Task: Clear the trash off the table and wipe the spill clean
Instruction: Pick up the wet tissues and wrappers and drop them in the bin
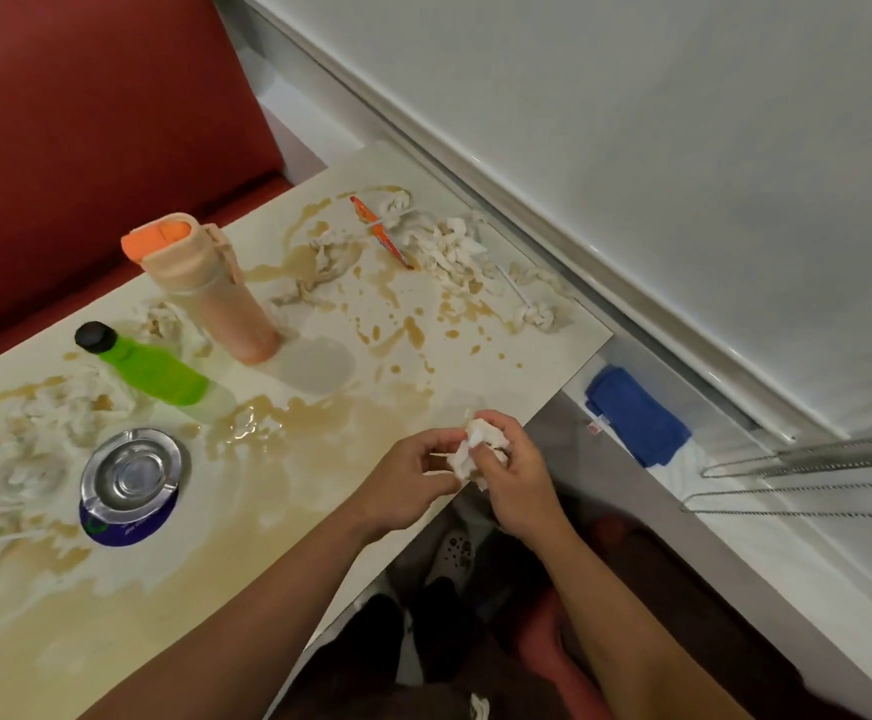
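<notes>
Tissue wad (pixel 478 449) (white, crumpled) is pinched between both hands, left (pixel 413 475) and right (pixel 514 472).

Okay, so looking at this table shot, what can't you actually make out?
Head view only:
- Wad of tissue: the left hand and right hand cover most of it, so its size is unclear.
- Blue coaster: its print is hidden under the ashtray and too small to read.
- Orange wrapper: lettering blurred.
- Table: its left part is cut off by the frame edge.
</notes>
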